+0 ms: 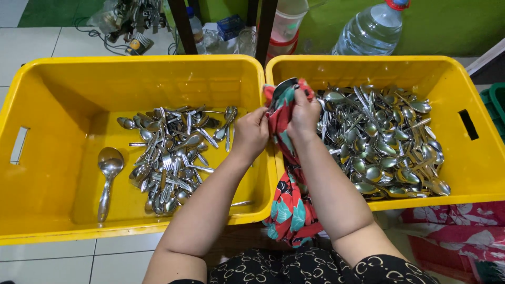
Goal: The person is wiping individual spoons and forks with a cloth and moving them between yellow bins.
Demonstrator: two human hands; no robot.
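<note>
Yellow crates [368, 66], cloth [286, 126] hiding spoon [284, 84]

Left crate [47, 79] half bare; right crate [463, 79] cutlery-packed.

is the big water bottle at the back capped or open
Capped: the clear water bottle behind the right yellow crate has a red cap on its neck.

Premises appear to be the washing-up or back area of a food business, worked at floor level. Evidence: two large yellow crates [131, 84] holding bulk steel cutlery [381, 139], white floor tiles [31, 50], a big water bottle [371, 29] against the far green wall [452, 26].
</note>
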